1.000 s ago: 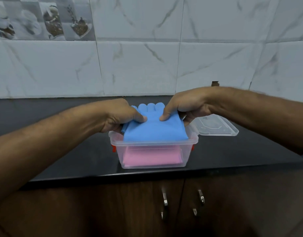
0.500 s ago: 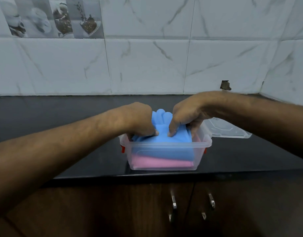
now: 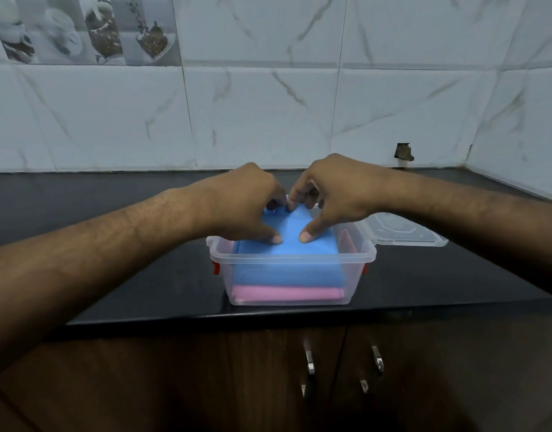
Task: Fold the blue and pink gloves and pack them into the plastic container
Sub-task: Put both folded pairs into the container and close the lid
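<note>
A clear plastic container point(image 3: 293, 259) with red clips stands near the counter's front edge. The folded pink glove point(image 3: 287, 293) lies flat at its bottom. On top of it lies the folded blue glove point(image 3: 288, 271), filling the box up to the rim. My left hand point(image 3: 246, 207) and my right hand point(image 3: 330, 194) are both over the box. Each thumb tip presses on the blue glove's top near the front, and the bent fingertips press on its far edge. The glove's finger end is hidden under my hands.
The container's clear lid point(image 3: 405, 232) lies on the black counter point(image 3: 112, 275) just behind and right of the box. A white tiled wall closes the back and the right corner. Dark cabinet doors with metal handles point(image 3: 309, 360) are below the counter edge.
The blue glove has gone from resting on the rim down into the container, onto the pink glove. My hands have shifted from gripping its sides to pressing on its top.
</note>
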